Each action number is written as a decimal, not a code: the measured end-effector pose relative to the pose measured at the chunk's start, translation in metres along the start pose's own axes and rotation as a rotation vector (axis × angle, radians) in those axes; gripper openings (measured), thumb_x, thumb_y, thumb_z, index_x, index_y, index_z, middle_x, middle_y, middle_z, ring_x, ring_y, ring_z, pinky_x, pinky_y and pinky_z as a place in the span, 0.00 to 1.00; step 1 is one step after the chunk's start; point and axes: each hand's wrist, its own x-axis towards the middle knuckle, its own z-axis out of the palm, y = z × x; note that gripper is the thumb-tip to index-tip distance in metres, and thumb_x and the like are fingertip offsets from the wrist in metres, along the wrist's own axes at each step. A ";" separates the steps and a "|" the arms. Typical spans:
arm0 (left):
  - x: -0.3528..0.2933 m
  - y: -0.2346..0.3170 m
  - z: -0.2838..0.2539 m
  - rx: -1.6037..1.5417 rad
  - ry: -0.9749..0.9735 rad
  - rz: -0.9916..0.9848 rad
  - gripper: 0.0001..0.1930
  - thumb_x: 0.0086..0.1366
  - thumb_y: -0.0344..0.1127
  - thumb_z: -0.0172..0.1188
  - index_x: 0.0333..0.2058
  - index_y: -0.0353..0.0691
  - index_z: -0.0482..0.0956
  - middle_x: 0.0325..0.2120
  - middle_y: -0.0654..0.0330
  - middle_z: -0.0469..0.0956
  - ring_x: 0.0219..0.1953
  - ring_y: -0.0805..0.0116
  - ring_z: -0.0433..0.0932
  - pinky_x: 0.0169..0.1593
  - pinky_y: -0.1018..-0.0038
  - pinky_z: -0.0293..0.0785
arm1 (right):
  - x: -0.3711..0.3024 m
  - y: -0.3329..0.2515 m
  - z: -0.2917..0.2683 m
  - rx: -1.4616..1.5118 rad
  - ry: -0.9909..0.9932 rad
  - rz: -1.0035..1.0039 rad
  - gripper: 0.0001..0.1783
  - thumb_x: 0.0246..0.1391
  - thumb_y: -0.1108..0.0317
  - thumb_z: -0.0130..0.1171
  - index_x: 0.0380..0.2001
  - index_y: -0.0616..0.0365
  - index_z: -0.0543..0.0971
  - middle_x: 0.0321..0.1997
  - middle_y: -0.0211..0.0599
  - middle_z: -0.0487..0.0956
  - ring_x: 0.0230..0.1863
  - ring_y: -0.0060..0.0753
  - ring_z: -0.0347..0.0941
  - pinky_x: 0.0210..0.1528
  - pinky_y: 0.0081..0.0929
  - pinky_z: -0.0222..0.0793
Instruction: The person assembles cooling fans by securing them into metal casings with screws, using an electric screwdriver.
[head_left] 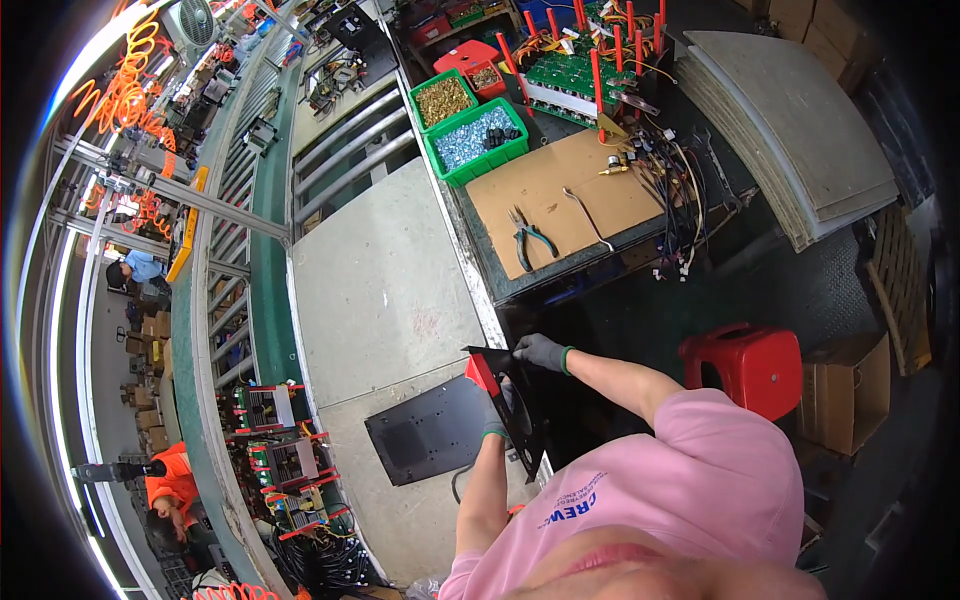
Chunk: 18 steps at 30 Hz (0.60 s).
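A black metal chassis lies at the near edge of a grey board (390,290), with a flat plate (425,432) resting on the board and an upright side panel (524,420) at its right end. A small red part (482,372) sits at the top corner of that panel. My right hand (541,352), in a grey glove with a green cuff, grips the top edge of the upright panel. My left hand (494,412), gloved the same way, holds the panel lower down and is partly hidden by it.
A workbench beyond holds a cardboard sheet (590,190) with pliers (530,240), two green bins (476,142) of small hardware, and circuit boards (565,72) with red posts. At right are stacked grey boards (800,130), a red stool (748,366) and a cardboard box (852,392). Other workers (172,488) are far left.
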 end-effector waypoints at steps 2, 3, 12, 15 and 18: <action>-0.001 -0.006 -0.005 0.003 0.016 -0.012 0.22 0.59 0.50 0.55 0.40 0.35 0.75 0.32 0.50 0.77 0.36 0.56 0.76 0.39 0.62 0.70 | -0.004 -0.002 0.003 0.162 0.000 -0.248 0.17 0.49 0.59 0.60 0.33 0.64 0.79 0.29 0.41 0.79 0.32 0.31 0.73 0.39 0.29 0.68; -0.001 -0.006 -0.005 0.003 0.021 -0.015 0.22 0.59 0.50 0.54 0.40 0.35 0.75 0.33 0.50 0.77 0.36 0.55 0.76 0.39 0.62 0.71 | -0.003 -0.005 0.002 0.161 -0.001 -0.248 0.17 0.49 0.59 0.60 0.33 0.64 0.79 0.29 0.41 0.79 0.32 0.31 0.73 0.39 0.29 0.68; -0.004 0.009 -0.015 0.116 0.037 -0.069 0.22 0.59 0.50 0.55 0.39 0.34 0.74 0.32 0.50 0.77 0.36 0.56 0.76 0.39 0.63 0.71 | -0.008 -0.010 0.007 0.021 0.016 -0.328 0.14 0.51 0.61 0.59 0.31 0.63 0.78 0.28 0.35 0.78 0.30 0.26 0.71 0.35 0.26 0.69; -0.004 0.010 -0.011 0.110 -0.033 -0.055 0.20 0.59 0.48 0.56 0.39 0.34 0.74 0.30 0.52 0.77 0.33 0.57 0.76 0.37 0.63 0.71 | -0.002 -0.014 0.000 -0.088 0.037 -0.058 0.14 0.50 0.62 0.59 0.33 0.63 0.78 0.29 0.36 0.78 0.32 0.26 0.72 0.37 0.26 0.69; -0.002 0.027 -0.007 0.094 -0.058 -0.017 0.20 0.60 0.48 0.56 0.38 0.34 0.74 0.29 0.52 0.77 0.32 0.57 0.76 0.36 0.64 0.71 | 0.005 -0.006 -0.006 -0.221 -0.042 -0.037 0.14 0.49 0.62 0.60 0.34 0.63 0.78 0.30 0.36 0.78 0.33 0.27 0.72 0.38 0.26 0.69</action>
